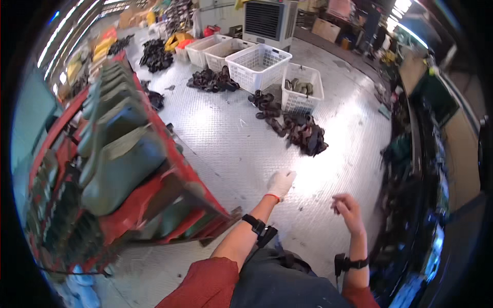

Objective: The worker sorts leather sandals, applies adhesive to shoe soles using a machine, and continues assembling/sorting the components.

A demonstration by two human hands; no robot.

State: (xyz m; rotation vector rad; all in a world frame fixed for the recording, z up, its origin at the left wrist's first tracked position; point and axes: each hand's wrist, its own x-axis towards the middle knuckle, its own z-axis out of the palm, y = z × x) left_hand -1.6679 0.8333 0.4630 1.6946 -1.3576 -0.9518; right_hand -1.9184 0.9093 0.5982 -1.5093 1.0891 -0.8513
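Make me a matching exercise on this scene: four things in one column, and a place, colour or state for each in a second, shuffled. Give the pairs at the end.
Column one
1. Left hand
2. Right hand
3. Rack
4. Machine with a dark grille

Column two
A. Red, bearing grey-green, boot-like items
B. Beyond the white baskets, near the top of the picture
C. Ungloved, fingers curled
D. Covered by a white glove with a red edge at the wrist

Right pairs: 1-D, 2-C, 3-A, 4-B
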